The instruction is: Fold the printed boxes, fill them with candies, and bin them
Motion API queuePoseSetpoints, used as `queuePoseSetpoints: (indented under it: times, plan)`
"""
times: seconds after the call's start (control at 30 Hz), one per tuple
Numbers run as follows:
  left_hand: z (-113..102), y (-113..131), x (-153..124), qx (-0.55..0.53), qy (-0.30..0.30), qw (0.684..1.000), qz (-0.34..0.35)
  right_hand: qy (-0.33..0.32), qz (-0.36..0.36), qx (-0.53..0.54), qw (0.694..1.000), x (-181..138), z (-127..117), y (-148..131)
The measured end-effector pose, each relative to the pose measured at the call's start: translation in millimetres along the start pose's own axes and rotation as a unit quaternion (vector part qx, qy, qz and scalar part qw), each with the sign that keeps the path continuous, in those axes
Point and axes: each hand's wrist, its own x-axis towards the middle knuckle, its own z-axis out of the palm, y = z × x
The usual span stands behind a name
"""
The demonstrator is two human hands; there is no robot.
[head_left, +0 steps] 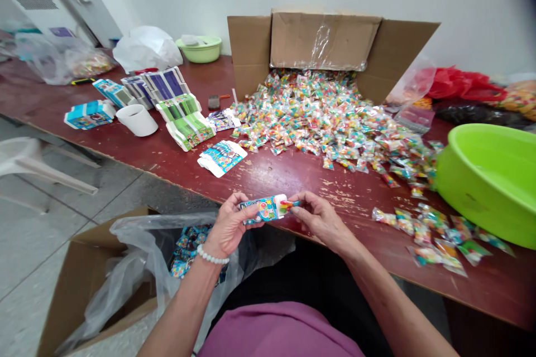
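Observation:
My left hand (234,223), with a white bead bracelet at the wrist, grips a small blue printed candy box (267,209) over the table's front edge. The box lies sideways, its end flap open toward the right. At that open end my right hand (320,217) pinches a small colourful candy packet (288,206); how far it sits inside the box I cannot tell. Behind the hands, a large heap of wrapped candy packets (318,117) spills from a cardboard carton (324,42) lying on its side. Flat blue boxes (224,157) lie on the table nearby.
A green basin (489,178) stands at the right, with several loose packets (435,234) before it. Stacks of folded boxes (184,114) and a white roll (137,120) are at the left. Below the table, a plastic-lined carton (96,268) holds blue boxes (190,248). A white stool (37,162) stands left.

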Motion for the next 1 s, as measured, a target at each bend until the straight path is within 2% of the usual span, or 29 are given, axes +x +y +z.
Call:
queuePoseSetpoints:
  times: [0.07, 0.13, 0.23, 0.3, 0.6, 0.73, 1.0]
  plan:
    - [2, -6, -5, 0.012, -0.041, 0.999, -0.016, -0.022, -0.02, 0.015, 0.999, 0, -1, -6]
    - [4, -11, -9, 0.04, -0.112, 0.992, -0.036, -0.037, -0.02, 0.051, 0.998, 1, -3, -13]
    - [8, -14, -16, 0.097, -0.208, 0.971, -0.066, -0.026, 0.019, 0.093, 0.995, 1, -5, -23]
    - [10, -12, -19, 0.127, -0.231, 0.962, -0.067, -0.014, 0.043, 0.101, 0.994, 0, -6, -27]
    - [11, -3, -25, 0.163, -0.251, 0.952, -0.059, 0.059, 0.048, 0.132, 0.988, -4, -3, -28]
    - [12, -6, -26, 0.164, -0.231, 0.958, -0.054, 0.06, 0.06, 0.171, 0.982, -5, -3, -26]
    - [22, -9, -29, 0.128, -0.179, 0.975, -0.034, 0.062, 0.063, 0.176, 0.98, -6, 1, -23]
